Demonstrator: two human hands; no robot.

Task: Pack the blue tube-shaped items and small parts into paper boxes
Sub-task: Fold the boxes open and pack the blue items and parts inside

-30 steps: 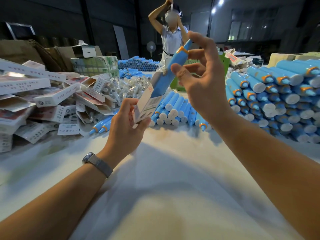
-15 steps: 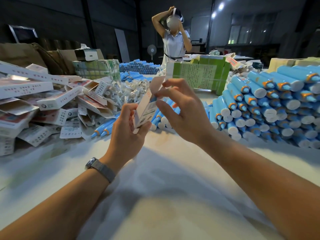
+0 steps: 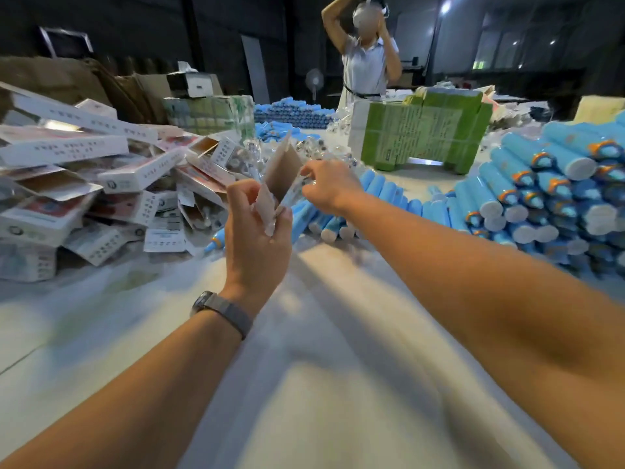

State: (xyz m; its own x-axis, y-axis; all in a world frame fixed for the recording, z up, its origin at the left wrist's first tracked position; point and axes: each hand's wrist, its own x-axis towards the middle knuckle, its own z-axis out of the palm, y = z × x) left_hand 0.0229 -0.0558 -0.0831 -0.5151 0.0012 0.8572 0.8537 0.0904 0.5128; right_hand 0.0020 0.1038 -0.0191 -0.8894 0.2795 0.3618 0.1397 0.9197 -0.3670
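A white cloth-covered table [image 3: 321,384] is stretching across a dim warehouse. Above its middle, the left hand [image 3: 253,238] is gripping a small white paper box [image 3: 280,184] with its brown flap standing open, fingers curled round its lower end. The right hand [image 3: 326,186] is touching the box's far side with bent fingers; whether it is pinching anything cannot be told. Left of the box, flattened white cartons [image 3: 84,184] are lying heaped; right of it, blue plastic tubes with white caps [image 3: 548,191] are stacked. Beyond the box, a green carton block [image 3: 422,130] and a standing person [image 3: 367,59] are showing.
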